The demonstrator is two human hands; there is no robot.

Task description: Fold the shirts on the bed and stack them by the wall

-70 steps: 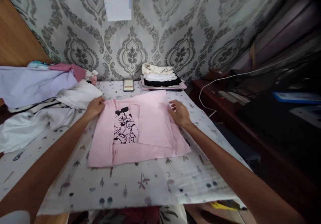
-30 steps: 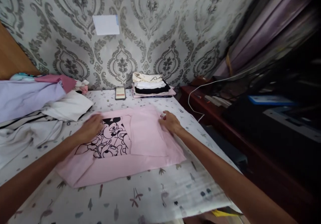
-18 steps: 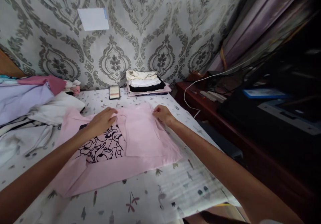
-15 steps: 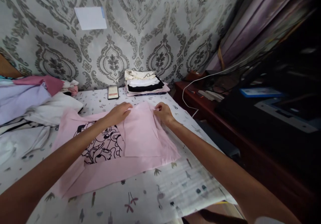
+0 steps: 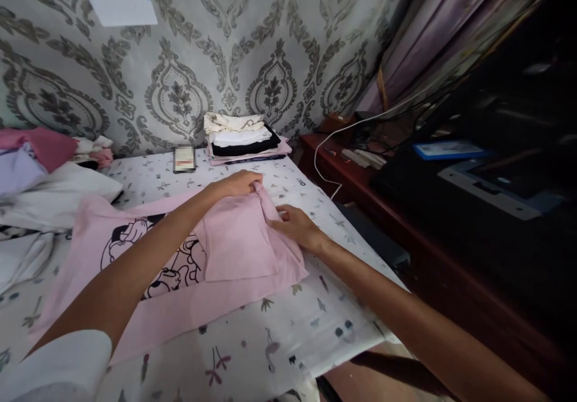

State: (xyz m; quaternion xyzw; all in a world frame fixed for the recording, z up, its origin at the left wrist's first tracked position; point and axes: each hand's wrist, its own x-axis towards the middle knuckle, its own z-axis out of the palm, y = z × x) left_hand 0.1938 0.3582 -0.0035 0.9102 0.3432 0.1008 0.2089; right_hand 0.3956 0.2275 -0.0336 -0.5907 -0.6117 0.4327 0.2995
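A pink T-shirt (image 5: 234, 252) with a black cartoon line print lies spread on the patterned white sheet. Part of it is folded over into a panel on its right half. My left hand (image 5: 241, 184) reaches across and pinches a gathered bit of the cloth at the panel's far edge. On the right side of the panel, my right hand (image 5: 300, 228) has its thumb against the cloth, with thumb and forefinger apart. My left forearm hides part of the print.
A stack of folded clothes (image 5: 246, 140) stands by the wall beside a phone-like object (image 5: 184, 159). Loose clothes (image 5: 49, 191) are heaped at the left. A white cable (image 5: 316, 161) runs over the dark red furniture (image 5: 311, 146) on the right.
My left hand has moved right along the panel's far edge and gathers cloth there. My right hand has come off the far corner, lower along the side. The view has shifted right.
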